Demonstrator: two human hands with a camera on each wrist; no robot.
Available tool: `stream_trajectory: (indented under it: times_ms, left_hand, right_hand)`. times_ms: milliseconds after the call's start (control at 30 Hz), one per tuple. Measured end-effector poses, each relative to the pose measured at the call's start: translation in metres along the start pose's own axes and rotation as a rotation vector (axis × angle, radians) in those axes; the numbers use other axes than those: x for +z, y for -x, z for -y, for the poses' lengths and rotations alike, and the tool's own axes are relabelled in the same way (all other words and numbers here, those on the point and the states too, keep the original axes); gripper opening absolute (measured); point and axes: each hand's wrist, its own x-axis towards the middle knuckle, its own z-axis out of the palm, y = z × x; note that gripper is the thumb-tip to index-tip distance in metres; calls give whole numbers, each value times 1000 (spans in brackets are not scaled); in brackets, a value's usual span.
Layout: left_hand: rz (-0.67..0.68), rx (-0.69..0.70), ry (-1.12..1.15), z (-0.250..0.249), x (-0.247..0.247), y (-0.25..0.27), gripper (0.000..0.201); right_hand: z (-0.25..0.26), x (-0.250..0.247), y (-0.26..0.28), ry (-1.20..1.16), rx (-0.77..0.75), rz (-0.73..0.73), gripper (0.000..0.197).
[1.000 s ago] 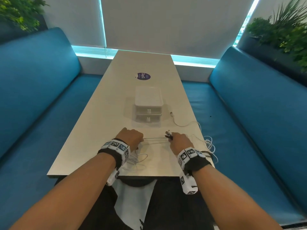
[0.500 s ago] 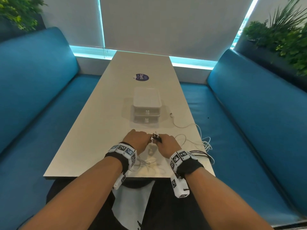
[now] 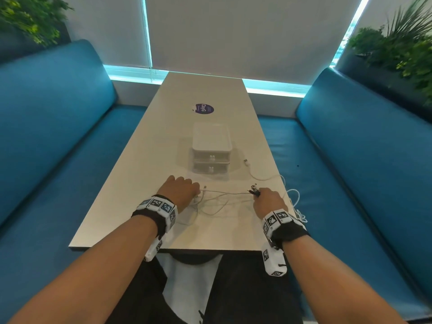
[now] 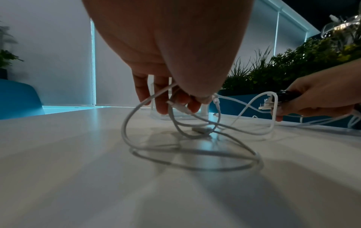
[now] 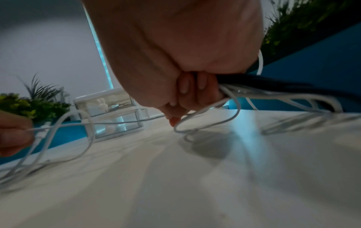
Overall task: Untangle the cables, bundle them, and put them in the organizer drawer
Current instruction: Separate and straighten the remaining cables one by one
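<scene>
Hands – two | left hand (image 3: pixel 178 190) pinches white cable (image 3: pixel 224 192) | right hand (image 3: pixel 268 202) grips cable ends (image 3: pixel 254 190) | organizer (image 3: pixel 211 148) – two drawers, closed, on desk (image 3: pixel 131 190)

The white cables (image 3: pixel 295 202) ran off the table (image 3: pixel 140 178) edge beside the right hand (image 3: pixel 268 202), their ends hidden.

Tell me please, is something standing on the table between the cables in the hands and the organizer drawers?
Nothing visible does. Bare table lies between the white cables, held by the left hand and right hand, and the organizer. Both its drawers are closed, though.
</scene>
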Motion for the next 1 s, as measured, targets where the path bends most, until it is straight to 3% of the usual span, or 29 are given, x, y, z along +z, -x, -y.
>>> stream_trajectory:
  times_ms: [200,333,467,667,833,1000]
  left_hand:
    - [9,18,21,-20,-8,-3,22]
    - [-34,42,2,-41,-16,-9,23]
    - [-69,41,20,-48,-17,-14,22]
    - [-40,67,121,-31,-5,-13,32]
    - [-39,-32,204,0,0,-1,25]
    - [-32,-96,196,16,11,1,20]
  right_hand:
    - [18,5,8,-159,-131,-31,32]
    - [36,5,18,-275,-313,21,28]
    - [42,2,22,-246,-419,55,24]
    - [43,-2,22,-39,-369,36,24]
    - [23,-13,16,133,-147,-77,21]
    - [9,-21,15,207,-55,-84,19]
